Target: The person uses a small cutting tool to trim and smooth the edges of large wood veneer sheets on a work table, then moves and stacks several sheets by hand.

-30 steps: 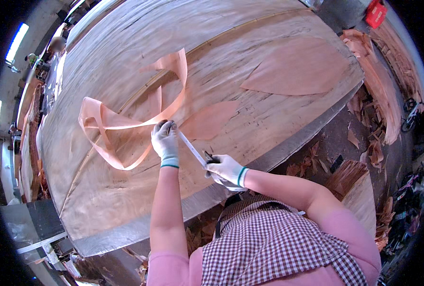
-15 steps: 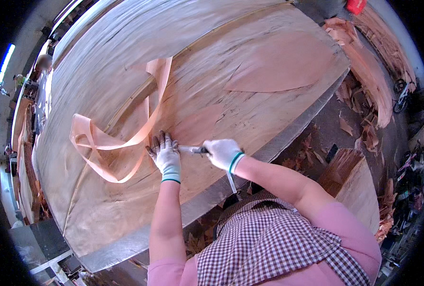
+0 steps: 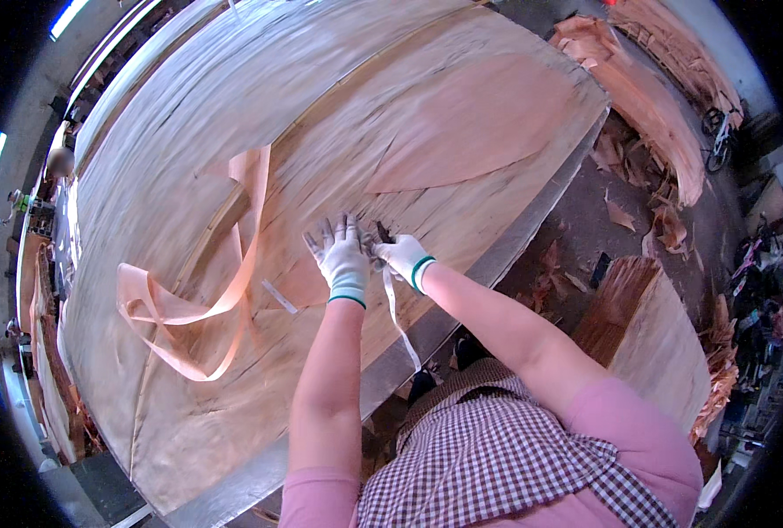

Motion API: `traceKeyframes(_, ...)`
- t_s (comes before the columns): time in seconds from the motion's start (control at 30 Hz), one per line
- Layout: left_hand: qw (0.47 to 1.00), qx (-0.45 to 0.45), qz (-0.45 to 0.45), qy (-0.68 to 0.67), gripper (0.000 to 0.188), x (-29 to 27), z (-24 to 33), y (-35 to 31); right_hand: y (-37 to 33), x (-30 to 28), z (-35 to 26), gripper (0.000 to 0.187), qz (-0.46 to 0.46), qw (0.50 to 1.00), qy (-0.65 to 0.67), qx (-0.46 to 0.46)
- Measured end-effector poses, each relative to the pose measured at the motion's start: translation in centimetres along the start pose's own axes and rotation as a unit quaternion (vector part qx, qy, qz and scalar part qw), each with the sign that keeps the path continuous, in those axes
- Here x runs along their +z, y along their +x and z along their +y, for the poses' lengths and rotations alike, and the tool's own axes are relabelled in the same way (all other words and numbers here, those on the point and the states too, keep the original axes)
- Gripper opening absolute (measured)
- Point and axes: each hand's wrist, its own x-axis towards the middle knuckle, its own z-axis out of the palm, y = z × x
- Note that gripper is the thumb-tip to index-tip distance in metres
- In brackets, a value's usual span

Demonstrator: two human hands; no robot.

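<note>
My left hand [image 3: 345, 261], in a white glove with soiled fingertips, lies with fingers spread on a wide wood veneer sheet [image 3: 444, 238]. Beside it, almost touching, my gloved right hand [image 3: 402, 256] is closed round a dark-handled knife [image 3: 383, 232], whose blade I cannot make out. A narrow white tape [image 3: 397, 312] runs from the right hand down towards my waist. Left of my hands, a short white strip of tape [image 3: 279, 297] lies by a pinkish veneer patch [image 3: 302, 280]. A long peach-coloured veneer offcut [image 3: 249, 251] curls in loops on the sheet.
A larger pinkish veneer patch [image 3: 488, 123] lies on the sheet's far right. The metal table edge [image 3: 532, 220] runs between me and the sheet. Veneer scraps [image 3: 620, 216] litter the floor at right, near a veneer stack [image 3: 647, 317] and long veneer pieces [image 3: 638, 106].
Both hands have shifted away from the curled offcut and drawn close together. The knife's blade no longer shows. A short tape strip now shows on the sheet. The view has shifted.
</note>
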Motion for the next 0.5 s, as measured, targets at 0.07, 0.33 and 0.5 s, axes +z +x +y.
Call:
traceKeyframes(0.07, 0.999, -0.006, -0.031, 0.028, 0.053, 0.0, 0.3, 0.8, -0.7, -1.5, -0.8, 0.021, 0.033, 0.943, -0.299, -0.142)
traceKeyframes(0.33, 0.956, -0.058, 0.045, -0.285, 0.041, 0.9, -5.8, -1.2, -4.9, -1.6, 0.1, 0.028, -0.124, 0.974, -0.113, -0.153)
traceKeyframes(0.5, 0.973, 0.014, 0.186, -0.134, 0.046, 0.4, -7.6, -10.0, -4.9, 3.1, 1.4, 0.017, -0.17, 0.983, 0.037, -0.051)
